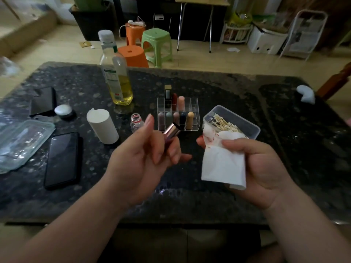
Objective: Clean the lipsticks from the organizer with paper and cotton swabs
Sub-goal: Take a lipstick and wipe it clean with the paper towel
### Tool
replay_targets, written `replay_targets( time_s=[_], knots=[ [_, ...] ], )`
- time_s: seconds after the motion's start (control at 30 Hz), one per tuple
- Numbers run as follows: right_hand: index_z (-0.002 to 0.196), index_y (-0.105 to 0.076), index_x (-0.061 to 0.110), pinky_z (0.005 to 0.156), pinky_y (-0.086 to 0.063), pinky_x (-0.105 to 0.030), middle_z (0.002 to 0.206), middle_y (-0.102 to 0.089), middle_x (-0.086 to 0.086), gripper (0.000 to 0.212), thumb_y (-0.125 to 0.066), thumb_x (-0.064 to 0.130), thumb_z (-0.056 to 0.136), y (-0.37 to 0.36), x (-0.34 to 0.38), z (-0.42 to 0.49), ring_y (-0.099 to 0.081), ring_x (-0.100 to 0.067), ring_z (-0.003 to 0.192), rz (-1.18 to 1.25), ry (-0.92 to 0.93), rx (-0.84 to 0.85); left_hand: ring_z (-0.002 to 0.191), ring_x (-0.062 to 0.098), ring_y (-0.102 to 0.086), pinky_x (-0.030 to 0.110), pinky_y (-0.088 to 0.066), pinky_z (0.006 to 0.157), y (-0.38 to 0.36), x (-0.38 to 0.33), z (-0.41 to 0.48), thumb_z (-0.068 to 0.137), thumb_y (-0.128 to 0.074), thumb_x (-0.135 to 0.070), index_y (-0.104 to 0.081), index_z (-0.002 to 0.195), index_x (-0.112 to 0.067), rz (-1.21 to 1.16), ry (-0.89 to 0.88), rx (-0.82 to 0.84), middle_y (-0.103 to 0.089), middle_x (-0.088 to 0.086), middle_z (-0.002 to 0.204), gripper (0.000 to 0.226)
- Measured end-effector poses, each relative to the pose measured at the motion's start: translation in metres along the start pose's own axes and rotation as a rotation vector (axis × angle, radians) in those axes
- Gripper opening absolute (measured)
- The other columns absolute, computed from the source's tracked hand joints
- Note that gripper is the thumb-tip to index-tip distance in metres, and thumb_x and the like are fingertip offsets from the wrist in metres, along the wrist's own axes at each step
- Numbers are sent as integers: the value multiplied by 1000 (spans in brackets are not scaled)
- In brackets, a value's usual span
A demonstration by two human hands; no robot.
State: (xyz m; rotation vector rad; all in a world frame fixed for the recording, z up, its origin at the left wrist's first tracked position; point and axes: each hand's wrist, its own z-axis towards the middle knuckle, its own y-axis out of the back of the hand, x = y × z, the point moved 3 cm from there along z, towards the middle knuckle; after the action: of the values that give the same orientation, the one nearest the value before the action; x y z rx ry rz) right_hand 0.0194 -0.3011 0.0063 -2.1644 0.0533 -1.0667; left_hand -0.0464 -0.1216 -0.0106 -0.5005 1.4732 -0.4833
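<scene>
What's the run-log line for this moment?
left hand: holds lipstick | right hand: holds stained paper | organizer: other lipsticks inside

White paper (222, 164) (red smears), pink lipstick (171, 130)

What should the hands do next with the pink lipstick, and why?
Probably bring the paper, held in the right hand, over to the lipstick in the left hand and wipe it. The two are apart, and the paper has red smears at its top but is white lower down.
</scene>
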Motion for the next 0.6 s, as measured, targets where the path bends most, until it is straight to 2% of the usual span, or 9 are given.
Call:
replay_targets(
  time_s=[0.07,0.13,0.27,0.33,0.4,0.5,0.6],
  knots=[
    [127,-57,7,83,-59,-50,113,-73,-22,46,-57,8,80,1,-4,2,-73,-35,101,-49,-12,0,71,24,-54,51,-52,98,-3,2,-3,97,-42,-52,-47,48,-11,-48,23,-10,-45,11,70,65],
    [125,-60,8,90,-54,-54,114,-73,-21,45,-62,9,80,2,-9,4,-70,-38,106,-121,-27,-42,71,24,-54,41,-54,89,-6,1,-5,94,-46,-54,-48,47,-8,-113,29,-10,-44,12,71,66],
    [120,-65,13,94,-54,-56,107,-76,-16,43,-71,9,78,3,-21,10,-72,-35,102,-197,-65,-156,76,24,-56,39,-42,86,-7,2,-8,89,-49,-56,-52,47,-6,-32,9,-20,-50,13,72,65],
    [118,-66,15,88,-57,-53,101,-78,-13,41,-74,10,79,3,-30,13,-74,-32,97,-235,-109,-203,80,24,-57,40,-41,89,-6,4,-8,89,-49,-57,-54,48,-8,108,-17,-38,-55,14,72,64],
    [117,-66,16,82,-58,-50,99,-78,-11,39,-76,12,80,2,-37,15,-75,-30,94,-278,-141,-239,83,25,-57,36,-49,87,-5,5,-9,89,-55,-59,-53,51,-9,328,-44,-67,-58,16,75,64],
    [115,-68,17,74,-59,-43,96,-79,-9,31,-75,16,84,0,-44,17,-76,-27,88,-300,-144,-272,73,19,-58,24,-51,70,-2,2,-11,88,-49,-63,-62,58,-18,755,-101,-156,-59,7,72,55],
    [104,-68,22,65,-55,-36,83,-79,-2,20,-76,21,86,2,-47,20,-73,-23,82,-372,-109,-350,68,15,-59,27,-51,69,2,0,-9,86,-50,-74,-63,59,-19,942,-8,-209,-60,3,72,62]
  ],
)
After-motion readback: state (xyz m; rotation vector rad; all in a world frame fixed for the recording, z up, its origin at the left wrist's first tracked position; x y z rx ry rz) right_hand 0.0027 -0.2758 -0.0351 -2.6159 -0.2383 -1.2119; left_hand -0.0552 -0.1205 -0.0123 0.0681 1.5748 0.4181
